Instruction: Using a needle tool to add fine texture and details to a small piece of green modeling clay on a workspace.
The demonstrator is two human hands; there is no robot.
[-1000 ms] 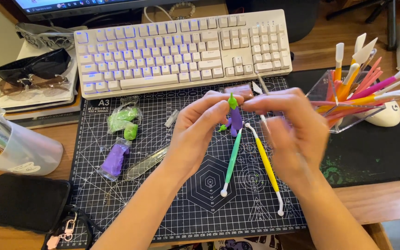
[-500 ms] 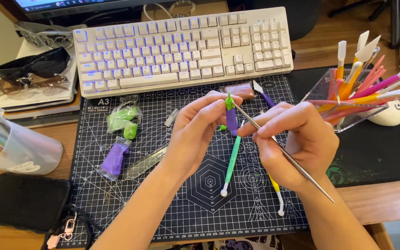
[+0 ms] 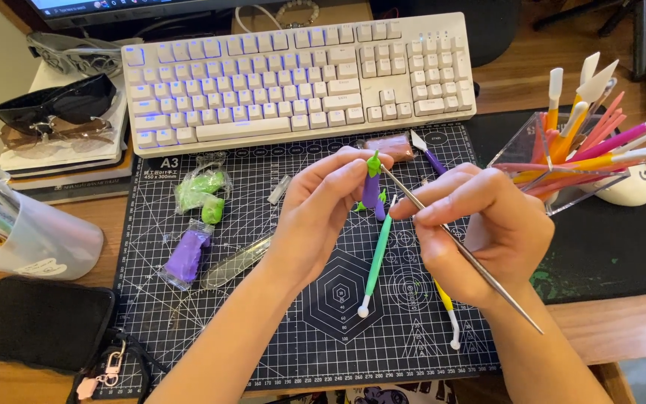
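Since 1 second ago the right hand [image 3: 480, 232] has pinched a thin metal needle tool [image 3: 461, 251] shut, its tip seemingly touching the purple-green clay figure [image 3: 372, 187] clasped by the left hand [image 3: 323, 213].

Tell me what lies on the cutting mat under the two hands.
Under the left hand and right hand, the cutting mat shows a green ball-tipped tool and the end of a yellow tool. The yellow tool's upper part is covered by the right hand.

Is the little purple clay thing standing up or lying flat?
Standing up. The left hand holds the purple clay figure upright above the cutting mat, green tip on top, while the right hand points a metal tool at it.
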